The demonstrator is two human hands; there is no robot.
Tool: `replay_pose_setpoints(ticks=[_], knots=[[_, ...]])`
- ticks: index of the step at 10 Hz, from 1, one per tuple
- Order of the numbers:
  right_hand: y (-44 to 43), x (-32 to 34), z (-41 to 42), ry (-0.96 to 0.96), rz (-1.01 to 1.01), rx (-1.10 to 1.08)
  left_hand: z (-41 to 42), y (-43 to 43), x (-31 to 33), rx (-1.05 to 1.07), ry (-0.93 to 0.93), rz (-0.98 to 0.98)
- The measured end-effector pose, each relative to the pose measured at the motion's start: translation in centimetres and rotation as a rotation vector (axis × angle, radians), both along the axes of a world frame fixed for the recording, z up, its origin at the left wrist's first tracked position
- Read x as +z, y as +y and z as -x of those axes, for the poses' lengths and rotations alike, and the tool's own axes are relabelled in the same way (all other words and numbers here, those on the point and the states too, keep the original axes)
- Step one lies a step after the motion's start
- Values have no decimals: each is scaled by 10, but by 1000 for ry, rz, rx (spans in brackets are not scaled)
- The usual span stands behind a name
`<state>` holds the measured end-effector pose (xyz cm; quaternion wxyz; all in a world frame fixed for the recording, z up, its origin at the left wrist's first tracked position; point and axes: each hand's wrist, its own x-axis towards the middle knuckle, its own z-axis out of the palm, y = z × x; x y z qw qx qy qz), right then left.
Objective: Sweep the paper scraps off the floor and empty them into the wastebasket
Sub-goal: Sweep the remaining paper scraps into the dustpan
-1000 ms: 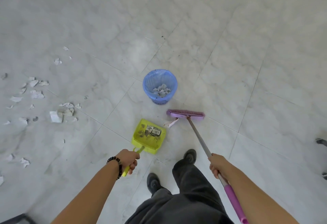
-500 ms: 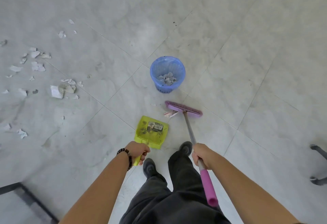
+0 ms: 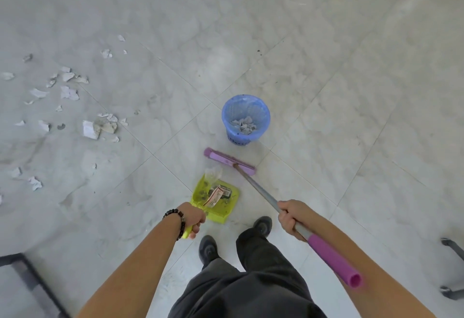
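My left hand (image 3: 192,219) grips the handle of a yellow-green dustpan (image 3: 227,207) lying on the floor in front of my feet. A paper scrap (image 3: 213,197) lies in the pan, and another piece sits at its front lip. My right hand (image 3: 291,217) grips the grey shaft of a purple broom (image 3: 229,161), whose head rests on the tiles just beyond the pan. A blue mesh wastebasket (image 3: 245,119) stands past the broom head with several scraps inside. Many white paper scraps (image 3: 91,129) lie scattered over the floor to the left.
Pale marbled floor tiles (image 3: 326,91) stretch out to the right and far side. A dark metal frame (image 3: 30,275) crosses the bottom left corner. Chair legs (image 3: 452,267) poke in at the right edge. My two shoes (image 3: 262,226) stand just behind the dustpan.
The broom head pushed the scrap from the floor onto the dustpan's lip and into the pan. My right hand slid lower on the shaft. The view shifted, so the wastebasket sits farther right.
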<state>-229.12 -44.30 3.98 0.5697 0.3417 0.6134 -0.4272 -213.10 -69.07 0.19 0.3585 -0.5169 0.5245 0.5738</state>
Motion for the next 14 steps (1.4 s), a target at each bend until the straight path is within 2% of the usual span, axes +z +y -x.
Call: replay_pose_setpoints(ticks=[1,3,4,5,6,7,8,10,11,14], knots=[[-31,-19,6,162,10,158,-10,-9,7,113,29,-34],[-63,-52,-5,175,-82,391,-42,-18,5,398,15,-179],[-45,-51,-36,227,-103,643,-51,-18,1,543,9,-300],[-15,-39,-54,3,-129,582,-50,-12,-3,668,16,-389],[12,-19,-50,-154,-59,448,-43,-4,-3,737,25,-444],[19,-14,-44,-232,-16,320,-38,-1,0,726,45,-498],[13,-12,-47,-303,-10,36,-41,-2,6,731,39,-459],[26,19,-45,-290,236,-437,-40,5,20,622,72,-326],[36,34,-48,-220,287,-541,-32,13,34,611,149,-265],[59,33,-31,-50,288,-588,-17,24,81,462,384,-70]])
